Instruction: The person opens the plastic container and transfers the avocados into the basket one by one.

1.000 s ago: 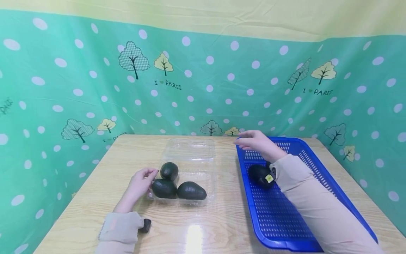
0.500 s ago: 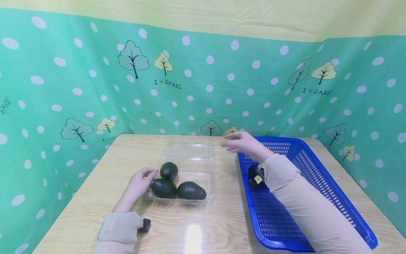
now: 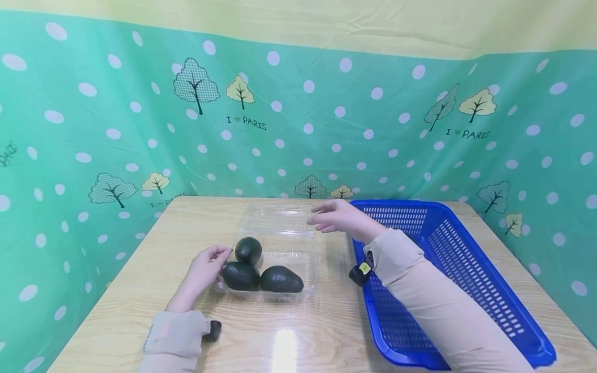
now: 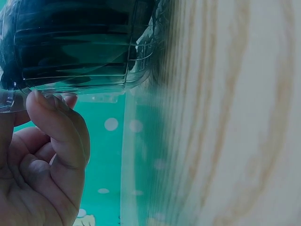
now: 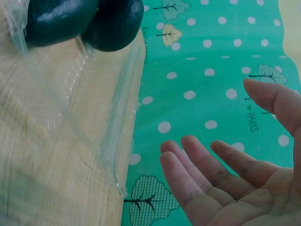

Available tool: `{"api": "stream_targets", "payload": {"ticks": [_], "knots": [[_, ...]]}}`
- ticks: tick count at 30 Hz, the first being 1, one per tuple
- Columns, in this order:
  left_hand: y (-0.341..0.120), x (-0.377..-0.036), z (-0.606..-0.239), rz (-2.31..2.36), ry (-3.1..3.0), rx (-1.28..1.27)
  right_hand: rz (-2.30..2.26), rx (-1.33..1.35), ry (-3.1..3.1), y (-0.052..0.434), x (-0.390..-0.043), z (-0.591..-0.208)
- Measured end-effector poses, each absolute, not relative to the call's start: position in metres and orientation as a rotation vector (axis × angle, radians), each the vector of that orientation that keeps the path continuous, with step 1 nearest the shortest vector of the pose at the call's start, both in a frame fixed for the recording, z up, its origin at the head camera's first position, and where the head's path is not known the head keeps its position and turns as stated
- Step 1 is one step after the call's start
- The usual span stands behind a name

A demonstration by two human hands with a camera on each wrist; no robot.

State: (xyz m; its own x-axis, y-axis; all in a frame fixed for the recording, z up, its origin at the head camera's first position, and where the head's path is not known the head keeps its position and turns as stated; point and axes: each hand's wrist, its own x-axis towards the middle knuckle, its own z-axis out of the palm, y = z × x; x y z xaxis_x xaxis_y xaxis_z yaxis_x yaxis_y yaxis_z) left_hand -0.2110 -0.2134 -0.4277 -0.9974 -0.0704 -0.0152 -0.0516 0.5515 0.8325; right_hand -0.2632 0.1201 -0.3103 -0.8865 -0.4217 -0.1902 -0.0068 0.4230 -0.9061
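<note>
The right hand (image 3: 338, 219) hangs empty with fingers spread and relaxed, above the gap between the clear plastic clamshell container (image 3: 284, 247) and the blue perforated plastic basket (image 3: 471, 274). A second ago it was over the basket's far left corner, so it has travelled leftward toward the clamshell's flat, laid-open lid. This reads as the return leg after a drop-off, the hand coming back for another fruit. The dark avocado seen in the basket in the earlier frames is now hidden behind the beige sleeve (image 3: 420, 290).

The left hand (image 3: 205, 269) has not shifted: its curled fingertips (image 4: 56, 127) pinch the clamshell's left rim, steadying it on the pale wooden table (image 3: 140, 290). Inside the clamshell's tray lie three dark green avocados: one round at the back (image 3: 248, 250), and two in front of it, touching, on the left (image 3: 240, 276) and the right (image 3: 281, 280). Their places match the earlier frames.
</note>
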Motion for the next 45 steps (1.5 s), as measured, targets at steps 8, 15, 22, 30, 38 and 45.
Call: {"api": "stream_targets", "payload": {"ticks": [8, 15, 22, 30, 38, 45], "knots": [[-0.215, -0.212, -0.427, -1.455, -2.766, 0.107, -1.410, -0.412, 2.267, 0.106, -0.260, -0.311], [-0.214, -0.212, -0.424, -1.472, -2.765, 0.096, -1.374, -0.452, 2.252, 0.096, -0.259, -0.314], [-0.212, -0.209, -0.419, -1.452, -2.769, 0.090, -1.300, -0.506, 2.262, 0.089, -0.257, -0.319], [-0.212, -0.209, -0.419, -1.447, -2.768, 0.090, -1.265, -0.485, 2.248, 0.081, -0.256, -0.329], [-0.213, -0.210, -0.423, -1.448, -2.767, 0.108, -1.213, -0.504, 2.241, 0.073, -0.250, -0.338], [-0.213, -0.209, -0.425, -1.450, -2.768, 0.101, -1.151, -0.515, 2.246, 0.067, -0.248, -0.348]]}}
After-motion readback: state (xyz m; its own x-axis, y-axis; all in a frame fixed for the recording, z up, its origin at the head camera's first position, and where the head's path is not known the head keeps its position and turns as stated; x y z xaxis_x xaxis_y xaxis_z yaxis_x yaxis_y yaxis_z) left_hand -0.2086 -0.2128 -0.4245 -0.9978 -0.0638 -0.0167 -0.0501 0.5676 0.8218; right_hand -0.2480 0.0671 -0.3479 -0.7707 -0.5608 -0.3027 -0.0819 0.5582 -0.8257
